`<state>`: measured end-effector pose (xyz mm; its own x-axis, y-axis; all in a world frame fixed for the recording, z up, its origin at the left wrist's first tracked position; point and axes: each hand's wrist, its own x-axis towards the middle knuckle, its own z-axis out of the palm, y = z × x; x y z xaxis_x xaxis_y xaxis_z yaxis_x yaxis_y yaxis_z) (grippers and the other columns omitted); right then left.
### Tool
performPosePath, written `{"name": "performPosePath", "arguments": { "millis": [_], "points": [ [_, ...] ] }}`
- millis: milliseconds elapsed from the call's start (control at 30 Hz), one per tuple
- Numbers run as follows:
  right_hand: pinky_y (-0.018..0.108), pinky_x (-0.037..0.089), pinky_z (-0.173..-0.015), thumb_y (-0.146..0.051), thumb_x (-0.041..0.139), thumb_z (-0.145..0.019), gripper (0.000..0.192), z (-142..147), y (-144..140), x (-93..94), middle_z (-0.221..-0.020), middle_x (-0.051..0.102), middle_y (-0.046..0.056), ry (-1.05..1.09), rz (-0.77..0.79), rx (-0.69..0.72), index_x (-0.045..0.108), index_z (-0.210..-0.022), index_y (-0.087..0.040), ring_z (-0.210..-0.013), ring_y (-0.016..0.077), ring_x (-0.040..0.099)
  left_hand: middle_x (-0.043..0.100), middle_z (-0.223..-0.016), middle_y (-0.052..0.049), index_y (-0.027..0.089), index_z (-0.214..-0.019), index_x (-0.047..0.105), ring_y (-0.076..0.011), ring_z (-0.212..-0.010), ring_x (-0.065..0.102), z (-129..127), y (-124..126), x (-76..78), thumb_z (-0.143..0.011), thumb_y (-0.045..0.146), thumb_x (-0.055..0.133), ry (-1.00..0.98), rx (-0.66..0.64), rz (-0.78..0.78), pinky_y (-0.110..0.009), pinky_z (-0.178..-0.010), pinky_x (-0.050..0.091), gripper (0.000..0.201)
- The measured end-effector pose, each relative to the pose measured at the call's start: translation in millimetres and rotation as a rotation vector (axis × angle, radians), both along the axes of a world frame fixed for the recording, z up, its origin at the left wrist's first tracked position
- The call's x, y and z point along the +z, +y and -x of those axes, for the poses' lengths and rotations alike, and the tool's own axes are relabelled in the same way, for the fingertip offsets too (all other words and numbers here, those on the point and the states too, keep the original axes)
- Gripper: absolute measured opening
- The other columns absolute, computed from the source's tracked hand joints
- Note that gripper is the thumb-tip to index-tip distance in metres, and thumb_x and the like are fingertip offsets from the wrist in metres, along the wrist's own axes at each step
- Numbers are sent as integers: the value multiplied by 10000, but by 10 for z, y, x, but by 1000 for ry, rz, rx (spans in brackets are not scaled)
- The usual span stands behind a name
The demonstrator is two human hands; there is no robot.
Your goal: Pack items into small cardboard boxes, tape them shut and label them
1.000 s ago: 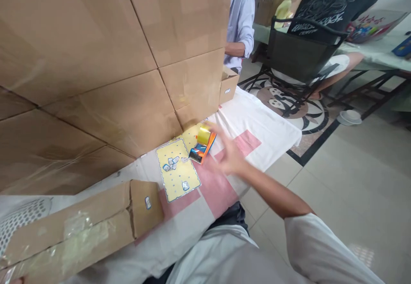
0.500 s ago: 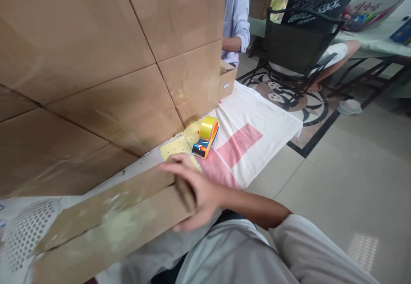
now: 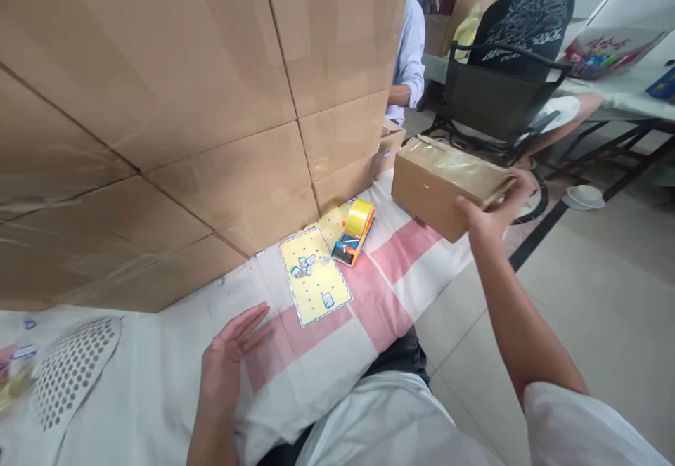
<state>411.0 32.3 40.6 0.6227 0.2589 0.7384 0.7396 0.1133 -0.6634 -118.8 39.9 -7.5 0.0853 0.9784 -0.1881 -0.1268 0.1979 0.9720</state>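
My right hand (image 3: 496,209) grips the near end of a taped brown cardboard box (image 3: 443,181), held above the right end of the cloth-covered table (image 3: 158,389). My left hand (image 3: 229,360) rests open and flat on the white and pink cloth, holding nothing. Between the two hands lie a yellow sticker sheet (image 3: 315,285) and an orange tape dispenser (image 3: 356,230) with a yellow roll.
A wall of stacked large cardboard boxes (image 3: 184,100) lines the far side of the table. A white perforated cover (image 3: 74,367) lies at the left. A small open box (image 3: 391,141) sits behind. Two people sit at the back right, one in a black chair (image 3: 496,104).
The box was in front of me on the left; my right hand took its end and carried it to the right. My left hand has come to rest on the cloth.
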Motion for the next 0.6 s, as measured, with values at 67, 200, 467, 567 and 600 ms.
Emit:
{"name": "performPosePath", "arguments": {
  "millis": [67, 200, 467, 567, 600],
  "points": [
    [568, 379, -1138, -449, 846, -586, 841, -73, 363, -220, -1302, 479, 193, 19, -2, -69, 461, -1278, -165, -1257, 346, 482, 732, -1272, -177, 180, -1103, 787, -436, -1305, 615, -16, -9, -13, -794, 794, 590, 3, -37, 15, -603, -962, 608, 715],
    [525, 294, -1191, -330, 924, -553, 901, -93, 944, -419, -1315, 415, 228, 9, 107, -64, 431, -1276, -116, -1285, 317, 372, 728, -1278, -185, 167, -1135, 780, -421, -1309, 617, 26, -2, -70, -794, 794, 606, -15, -61, -1, -573, -970, 611, 734],
    [537, 235, -1203, -354, 936, -594, 1039, 116, 1522, -240, -1442, 346, 351, 64, 234, -15, 382, -1397, 4, -1374, 341, 343, 742, -1232, -188, 149, -1144, 758, -388, -1251, 658, 24, -21, -136, -865, 735, 560, 0, -28, -20, -537, -948, 613, 679],
    [574, 168, -1212, -421, 988, -483, 1360, 126, 1584, -186, -1609, 125, 434, 188, 367, 55, 262, -1543, 27, -1551, 417, 168, 766, -1103, -157, 162, -1040, 752, -327, -1113, 720, -85, -101, -7, -944, 630, 507, 75, 57, -121, -462, -872, 626, 537],
    [571, 166, -1210, -423, 1009, -428, 1456, 108, 1574, -202, -1644, 70, 414, 206, 427, 85, 228, -1587, -14, -1587, 407, 106, 769, -1004, -141, 166, -956, 738, -300, -1013, 743, -81, -109, 33, -951, 596, 507, 118, 84, -157, -430, -825, 627, 488]
  ]
}}
